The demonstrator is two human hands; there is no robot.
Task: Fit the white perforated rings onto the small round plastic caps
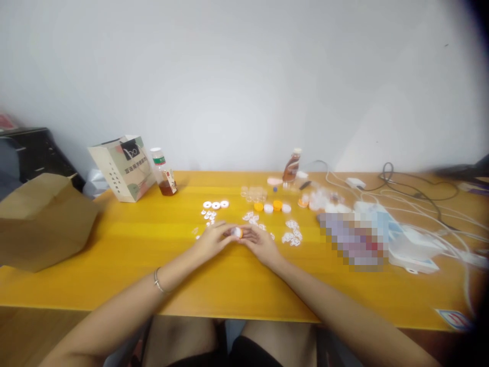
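Note:
Between the fingertips of both hands is a small round white-and-orange piece (238,232), like a little lidded container or cap; its details are blurred. My left hand (214,240) grips it from the left side. From the right, my right hand (263,245) closes its fingers on the same piece. White rings (216,205) lie beyond my left hand, with small white pieces (209,215) scattered in front of them. Past my right hand sit orange caps (277,205) and white caps (268,208) in a row. Clear round containers (256,194) stand behind, and flat white cut-out pieces (293,237) lie to the right.
A paper bag (132,171) and a bottle of brown liquid (167,178) stand at the back left; another brown bottle (292,167) is farther right. Brown paper packaging (46,224) occupies the left. White cables (428,204) and a blue-white package (405,237) fill the right of the table (229,293).

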